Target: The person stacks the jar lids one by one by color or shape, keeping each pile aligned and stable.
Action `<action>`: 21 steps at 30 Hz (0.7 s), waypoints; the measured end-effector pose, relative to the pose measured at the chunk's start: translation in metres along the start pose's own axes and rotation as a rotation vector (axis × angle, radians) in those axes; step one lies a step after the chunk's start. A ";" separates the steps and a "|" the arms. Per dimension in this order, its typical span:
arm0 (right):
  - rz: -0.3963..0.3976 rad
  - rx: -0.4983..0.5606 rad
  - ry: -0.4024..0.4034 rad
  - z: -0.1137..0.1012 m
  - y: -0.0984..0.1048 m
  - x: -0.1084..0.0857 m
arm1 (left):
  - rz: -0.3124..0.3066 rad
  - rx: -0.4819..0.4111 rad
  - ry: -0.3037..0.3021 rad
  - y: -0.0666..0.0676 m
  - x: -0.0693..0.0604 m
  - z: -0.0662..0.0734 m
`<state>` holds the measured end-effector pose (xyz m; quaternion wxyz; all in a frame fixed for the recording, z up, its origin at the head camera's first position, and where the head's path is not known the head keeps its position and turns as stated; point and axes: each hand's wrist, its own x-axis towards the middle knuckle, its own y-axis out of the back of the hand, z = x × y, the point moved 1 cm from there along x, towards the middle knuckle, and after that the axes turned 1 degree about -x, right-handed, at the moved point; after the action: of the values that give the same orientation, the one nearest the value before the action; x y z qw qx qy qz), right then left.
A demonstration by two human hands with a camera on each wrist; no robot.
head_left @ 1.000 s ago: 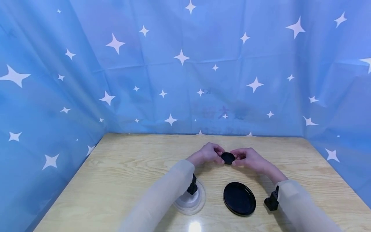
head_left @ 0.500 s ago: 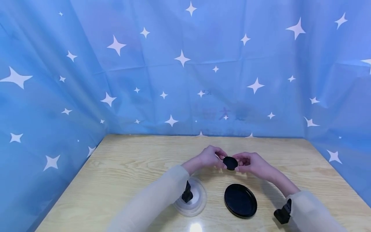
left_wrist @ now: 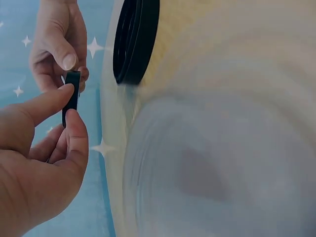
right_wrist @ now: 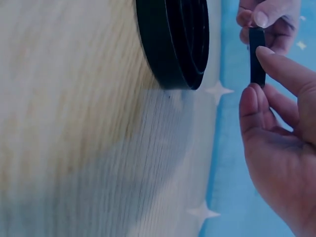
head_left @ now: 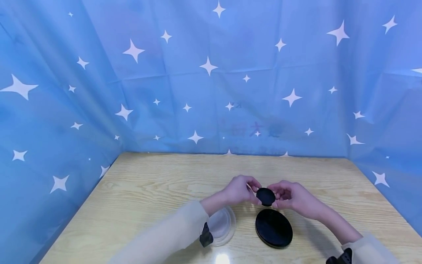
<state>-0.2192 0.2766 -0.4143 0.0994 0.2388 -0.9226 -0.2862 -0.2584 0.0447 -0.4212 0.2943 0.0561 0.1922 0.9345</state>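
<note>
Between both hands a small round black cap (head_left: pixel 265 197) is held off the table. My left hand (head_left: pixel 240 190) pinches its left side with thumb and fingers. My right hand (head_left: pixel 296 198) pinches the opposite side. In the left wrist view the cap (left_wrist: pixel 72 96) appears edge-on as a thin dark band, and the right wrist view gives the same edge-on look. Just nearer than the cap, a larger round black lid (head_left: pixel 273 228) with a raised rim lies on the table. Its inner ridges show in the right wrist view.
Left of the large lid is a round translucent plastic piece (head_left: pixel 227 234), partly covered by my left sleeve (head_left: pixel 171 231) and the wrist camera. The wood-grain table (head_left: pixel 132 198) ends at a blue curtain (head_left: pixel 184 84) with white stars.
Both hands have drawn the small cap nearer to me, from the far part of the table to just beyond the large black lid. The lid and the translucent piece stay put.
</note>
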 end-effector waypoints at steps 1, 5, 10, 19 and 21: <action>0.000 0.002 0.008 -0.001 -0.001 -0.003 | -0.001 -0.007 -0.007 -0.002 -0.003 0.001; 0.006 0.008 0.039 -0.005 -0.004 -0.013 | 0.005 -0.035 -0.023 -0.008 -0.015 0.004; -0.006 0.033 0.067 -0.008 -0.008 -0.023 | 0.012 -0.055 -0.035 -0.016 -0.028 0.006; -0.084 0.049 0.084 -0.004 -0.018 -0.035 | -0.010 -0.016 -0.050 -0.028 -0.047 0.005; -0.096 0.040 0.080 -0.003 -0.020 -0.036 | -0.012 -0.013 -0.061 -0.031 -0.050 0.005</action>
<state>-0.1793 0.2788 -0.4252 0.1176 0.2958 -0.9109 -0.2625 -0.2002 0.0408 -0.4285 0.3060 0.0816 0.1773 0.9318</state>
